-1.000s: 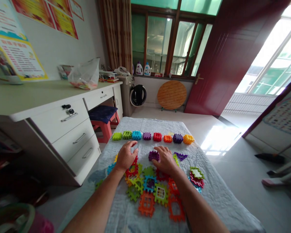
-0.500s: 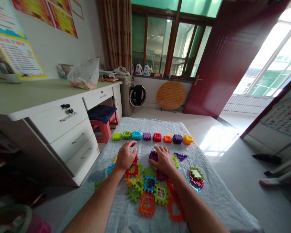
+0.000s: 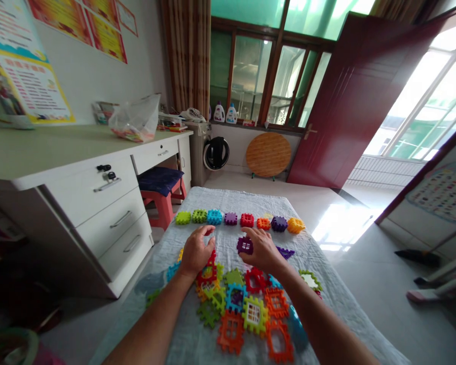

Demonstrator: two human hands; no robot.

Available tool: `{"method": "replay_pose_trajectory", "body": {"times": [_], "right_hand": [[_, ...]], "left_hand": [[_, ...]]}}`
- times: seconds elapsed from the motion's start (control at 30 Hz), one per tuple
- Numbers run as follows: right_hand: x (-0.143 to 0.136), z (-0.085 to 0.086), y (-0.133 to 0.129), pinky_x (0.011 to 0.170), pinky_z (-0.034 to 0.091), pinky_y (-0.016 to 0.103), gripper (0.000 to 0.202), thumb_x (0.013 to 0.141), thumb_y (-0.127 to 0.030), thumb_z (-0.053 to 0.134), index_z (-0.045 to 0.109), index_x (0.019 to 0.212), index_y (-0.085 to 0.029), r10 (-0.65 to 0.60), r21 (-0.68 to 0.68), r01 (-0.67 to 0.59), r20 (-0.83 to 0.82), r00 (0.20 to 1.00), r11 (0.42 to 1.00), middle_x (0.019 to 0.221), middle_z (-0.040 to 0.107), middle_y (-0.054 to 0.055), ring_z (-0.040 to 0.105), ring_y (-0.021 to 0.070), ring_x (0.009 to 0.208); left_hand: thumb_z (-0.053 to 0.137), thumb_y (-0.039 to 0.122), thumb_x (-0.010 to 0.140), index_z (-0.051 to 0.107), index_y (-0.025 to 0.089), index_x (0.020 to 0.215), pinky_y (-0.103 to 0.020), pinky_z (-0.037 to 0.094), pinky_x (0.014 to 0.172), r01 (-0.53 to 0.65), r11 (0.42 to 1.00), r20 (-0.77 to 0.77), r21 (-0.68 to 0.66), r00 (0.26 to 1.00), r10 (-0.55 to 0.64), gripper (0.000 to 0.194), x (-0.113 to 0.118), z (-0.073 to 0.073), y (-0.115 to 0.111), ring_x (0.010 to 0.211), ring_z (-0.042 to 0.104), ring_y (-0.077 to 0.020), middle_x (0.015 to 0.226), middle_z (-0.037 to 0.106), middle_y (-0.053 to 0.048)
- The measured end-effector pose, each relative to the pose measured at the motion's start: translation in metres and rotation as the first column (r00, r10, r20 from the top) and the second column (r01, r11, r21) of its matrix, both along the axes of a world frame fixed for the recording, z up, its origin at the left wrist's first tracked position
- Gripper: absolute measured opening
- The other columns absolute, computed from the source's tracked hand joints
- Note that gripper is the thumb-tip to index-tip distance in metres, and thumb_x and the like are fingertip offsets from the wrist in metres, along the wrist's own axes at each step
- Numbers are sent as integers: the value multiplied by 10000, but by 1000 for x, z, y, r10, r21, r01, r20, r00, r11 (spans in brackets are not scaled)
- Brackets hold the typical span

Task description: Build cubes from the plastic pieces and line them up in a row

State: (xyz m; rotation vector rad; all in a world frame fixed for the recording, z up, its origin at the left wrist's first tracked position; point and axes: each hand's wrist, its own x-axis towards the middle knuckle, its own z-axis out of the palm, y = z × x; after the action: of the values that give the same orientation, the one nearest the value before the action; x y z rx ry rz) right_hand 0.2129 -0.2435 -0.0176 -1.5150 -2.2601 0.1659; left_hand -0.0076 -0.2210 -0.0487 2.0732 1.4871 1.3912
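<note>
A purple window-shaped building tile point(image 3: 245, 245) is gripped between the thumb and fingers of my right hand point(image 3: 264, 248), over the middle of the cloth. My left hand point(image 3: 197, 248) hovers to the left, fingers curved and apart from the thumb, with nothing between them. Just below the hands lies a spread of loose interlocking tiles: a green window tile point(image 3: 255, 314), an orange window tile point(image 3: 231, 332), a blue square tile point(image 3: 236, 297) and a red tile point(image 3: 255, 280). Part of a purple triangle tile point(image 3: 286, 252) shows beyond my right wrist.
Several assembled cubes, among them a red cube point(image 3: 247, 220) and a yellow cube point(image 3: 295, 225), form a row along the table's far side. The table wears a pale cloth point(image 3: 338, 314). A desk point(image 3: 61, 147) and a red stool point(image 3: 163, 203) stand left.
My right hand has lifted the purple tile and tilted it up, its window now showing, and shifted slightly right. My left hand has barely moved. The view has tipped up a little.
</note>
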Motion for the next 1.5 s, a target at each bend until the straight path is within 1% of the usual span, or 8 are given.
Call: {"method": "replay_pose_trajectory", "body": {"times": [0.17,0.47,0.77,0.9,1.03,1.17,1.3,1.5], "right_hand": [[-3,14,38,851,327,360,579,648,-333,670,532,1201,-229,48,-65,-40,121,992,997,1058,631,67,528,255,980],[-30,-1,121,904,280,382,668,662,-399,669,479,1273,-205,-19,57,13,101,995,998,1060,626,69,478,254,1009],[-40,-13,137,906,256,411,665,666,-380,662,479,1276,-186,-27,-11,30,177,984,999,1057,640,93,453,284,1043],[-39,-12,134,933,254,427,740,659,-398,677,426,1324,-193,-47,-4,48,156,987,999,1152,607,102,425,292,1102],[-24,2,117,958,271,427,701,704,-397,653,416,1333,-198,-91,54,89,35,995,995,1265,541,101,409,280,1150],[7,19,79,935,327,403,502,752,-325,614,515,1232,-217,-101,57,104,-58,993,993,1239,558,75,452,261,1130],[31,19,32,917,370,380,400,767,-285,605,573,1160,-215,-31,0,31,-67,997,1000,1143,609,71,511,239,1084],[16,7,-18,909,384,371,463,724,-294,671,580,1172,-221,130,-189,-135,-36,991,973,1129,619,68,514,242,1069]], "left_hand": [[527,157,765,600,178,991,-357,501,859,0,1000,14,-4,1000,1,238,0,0,1,905,634,-199,950,669,-66],[542,126,754,613,187,971,-350,502,840,-10,1000,35,-22,999,10,236,0,2,-1,888,632,-201,930,673,-58],[529,122,766,613,181,975,-351,503,845,-5,1000,33,-16,999,5,233,-2,2,0,888,628,-193,939,671,-58],[533,132,765,612,190,974,-343,506,839,-5,1000,37,-6,999,5,231,-2,1,0,880,634,-191,934,674,-52],[541,139,761,613,185,971,-346,503,841,-25,999,36,-27,999,26,227,-4,0,1,881,639,-196,930,679,-55],[542,155,758,616,191,969,-343,505,836,-14,1000,28,-27,999,15,227,-5,1,2,881,641,-195,926,678,-50],[537,167,758,617,186,964,-336,504,840,12,1000,-3,-14,1000,-12,223,-3,1,1,888,636,-193,924,672,-51],[532,165,760,618,177,947,-343,500,844,-9,1000,-52,-18,999,8,206,-4,-6,4,878,634,-195,917,670,-60]]}}
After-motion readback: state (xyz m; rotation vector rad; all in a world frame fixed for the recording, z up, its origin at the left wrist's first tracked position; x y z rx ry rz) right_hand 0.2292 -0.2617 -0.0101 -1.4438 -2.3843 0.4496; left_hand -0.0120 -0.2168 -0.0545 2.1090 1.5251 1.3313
